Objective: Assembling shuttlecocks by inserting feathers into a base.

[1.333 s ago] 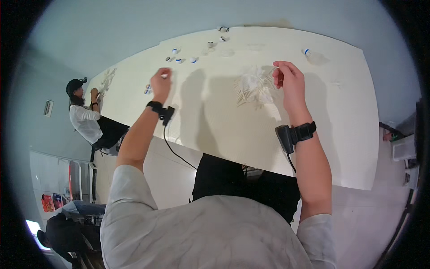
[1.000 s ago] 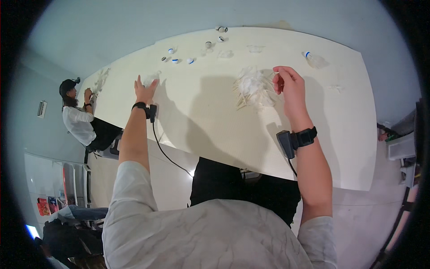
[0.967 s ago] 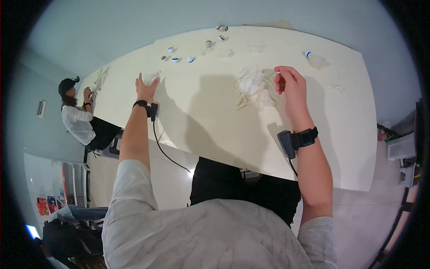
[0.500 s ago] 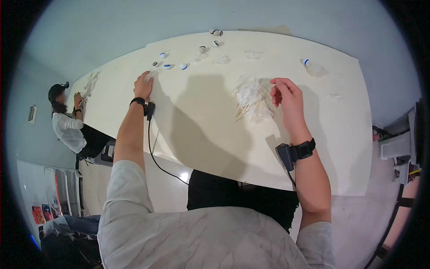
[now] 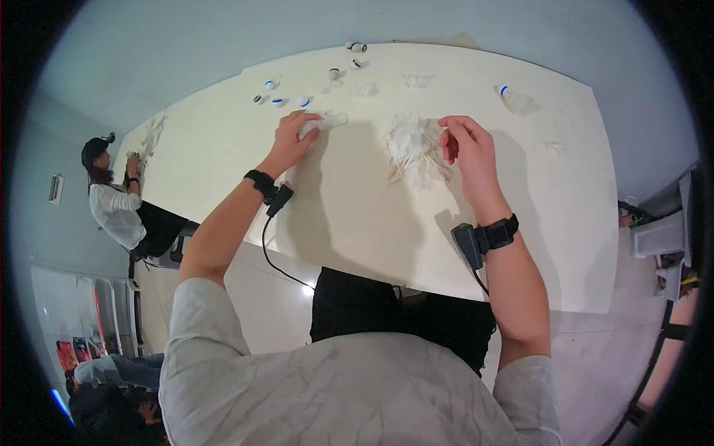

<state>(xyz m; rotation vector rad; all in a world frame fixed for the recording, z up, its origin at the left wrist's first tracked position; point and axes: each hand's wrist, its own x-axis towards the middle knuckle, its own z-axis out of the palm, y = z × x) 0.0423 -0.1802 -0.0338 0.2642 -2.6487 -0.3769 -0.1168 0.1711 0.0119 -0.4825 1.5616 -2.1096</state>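
My left hand [image 5: 297, 137] is wrapped round a small clear plastic bottle [image 5: 333, 120], which lies on its side with its neck pointing right. Beyond that hand are several loose white caps, some with a blue ring [image 5: 303, 102] and some with a dark one [image 5: 258, 99]. A heap of thin pale sticks [image 5: 413, 149] tangled with white wispy material lies right of the middle. Just to the right of this heap, my right hand [image 5: 468, 145] hovers with curled fingers; whether anything small is pinched in them is hidden.
A clear bottle with a blue-ringed cap [image 5: 518, 101] lies at the far right of the white table [image 5: 357, 230]. Clear plastic pieces [image 5: 416, 79] are near the back edge. A few thin sticks [image 5: 552, 148] lie farther right. Another person [image 5: 119, 193] works at the table's left end.
My left hand has moved right from beside the caps, bringing the clear bottle along the table. The right hand stays beside the stick heap, nearly unmoved.
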